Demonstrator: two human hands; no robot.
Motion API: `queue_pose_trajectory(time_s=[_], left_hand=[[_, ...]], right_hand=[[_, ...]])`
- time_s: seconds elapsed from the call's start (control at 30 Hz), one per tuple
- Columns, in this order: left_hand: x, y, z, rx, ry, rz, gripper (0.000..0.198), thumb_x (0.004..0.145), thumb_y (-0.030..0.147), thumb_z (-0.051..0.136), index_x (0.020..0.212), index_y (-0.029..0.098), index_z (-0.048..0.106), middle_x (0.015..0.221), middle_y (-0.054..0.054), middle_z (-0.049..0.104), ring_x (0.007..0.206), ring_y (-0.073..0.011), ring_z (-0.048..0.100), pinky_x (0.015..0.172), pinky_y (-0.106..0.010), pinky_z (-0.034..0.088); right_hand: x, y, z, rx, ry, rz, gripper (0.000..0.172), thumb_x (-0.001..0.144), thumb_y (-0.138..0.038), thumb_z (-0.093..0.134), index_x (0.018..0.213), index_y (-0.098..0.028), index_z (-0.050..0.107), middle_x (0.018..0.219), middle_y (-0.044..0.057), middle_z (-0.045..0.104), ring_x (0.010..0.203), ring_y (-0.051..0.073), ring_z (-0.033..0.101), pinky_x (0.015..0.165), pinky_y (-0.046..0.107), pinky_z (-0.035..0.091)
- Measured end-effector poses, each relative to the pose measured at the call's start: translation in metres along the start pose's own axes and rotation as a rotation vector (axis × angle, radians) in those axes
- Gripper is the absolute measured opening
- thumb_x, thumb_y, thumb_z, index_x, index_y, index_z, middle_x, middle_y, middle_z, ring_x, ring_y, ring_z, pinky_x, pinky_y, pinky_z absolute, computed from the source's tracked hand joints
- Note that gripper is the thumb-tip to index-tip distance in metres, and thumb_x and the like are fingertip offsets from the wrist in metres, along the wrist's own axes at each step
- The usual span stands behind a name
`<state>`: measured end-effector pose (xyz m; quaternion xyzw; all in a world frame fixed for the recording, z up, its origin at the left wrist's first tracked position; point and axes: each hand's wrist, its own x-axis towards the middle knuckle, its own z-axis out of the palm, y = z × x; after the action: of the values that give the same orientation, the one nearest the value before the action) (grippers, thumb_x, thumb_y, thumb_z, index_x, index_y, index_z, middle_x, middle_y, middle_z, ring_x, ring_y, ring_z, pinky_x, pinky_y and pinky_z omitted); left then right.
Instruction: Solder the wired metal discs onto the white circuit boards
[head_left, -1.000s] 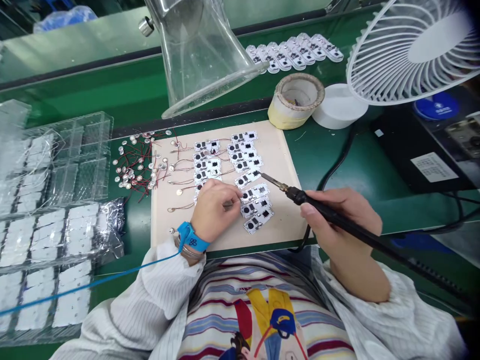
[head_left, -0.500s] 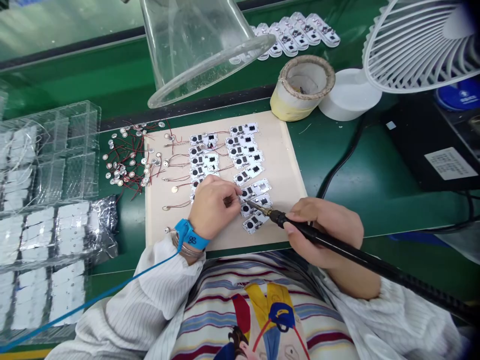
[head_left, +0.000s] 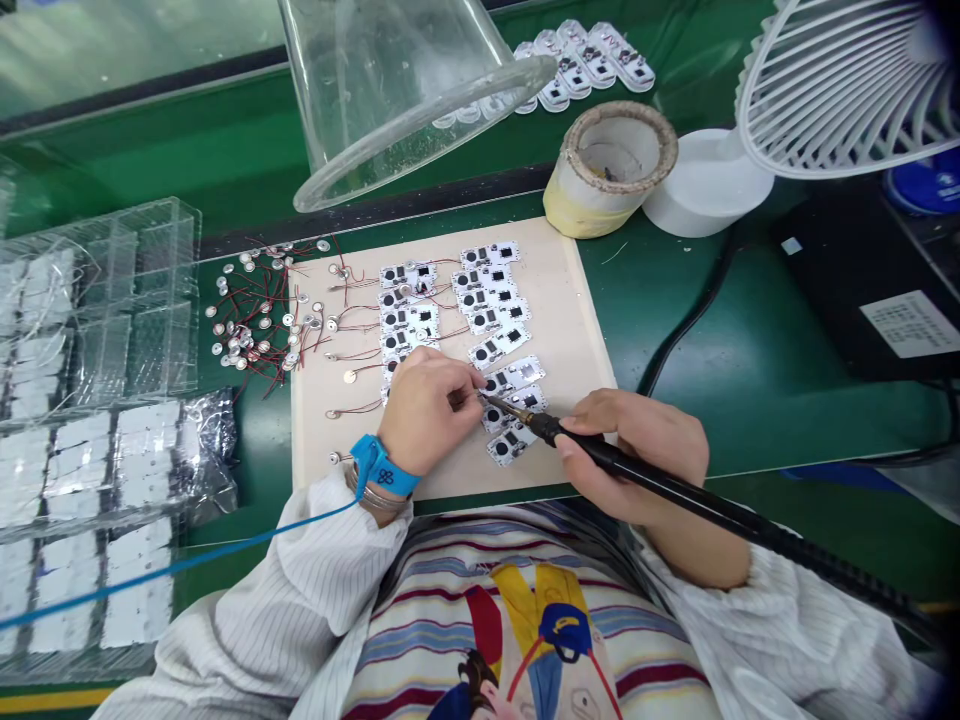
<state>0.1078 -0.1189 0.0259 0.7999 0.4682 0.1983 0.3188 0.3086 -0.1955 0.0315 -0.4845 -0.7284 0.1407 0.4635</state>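
Soldering iron [head_left: 697, 503], held pen-style in right hand [head_left: 630, 450] for fine control, reaches white circuit board [head_left: 511, 442] on beige mat [head_left: 577, 300]; left hand [head_left: 424, 410] fingertips [head_left: 466, 382] pinch something too small to tell, keeping it by the tip.

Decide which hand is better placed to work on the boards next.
Probably the right hand: it holds the soldering iron, its tip at a white circuit board beside the left hand.
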Motion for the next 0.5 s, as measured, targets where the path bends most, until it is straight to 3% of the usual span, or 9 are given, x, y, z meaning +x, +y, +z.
queue_pose_trajectory(time_s=[0.5], left_hand=[[-0.0004, -0.0018, 0.0011, 0.005, 0.021, 0.015, 0.021, 0.065, 0.005, 0.057, 0.052, 0.020, 0.051, 0.082, 0.004, 0.075, 0.079, -0.0180, 0.057, 0.081, -0.037, 0.044]], right_hand=[[0.0047, -0.0045, -0.0004, -0.060, -0.022, -0.054, 0.021, 0.072, -0.014, 0.063, 0.086, -0.026, 0.054, 0.067, 0.001, 0.063, 0.058, 0.018, 0.063, 0.052, 0.029, 0.054]])
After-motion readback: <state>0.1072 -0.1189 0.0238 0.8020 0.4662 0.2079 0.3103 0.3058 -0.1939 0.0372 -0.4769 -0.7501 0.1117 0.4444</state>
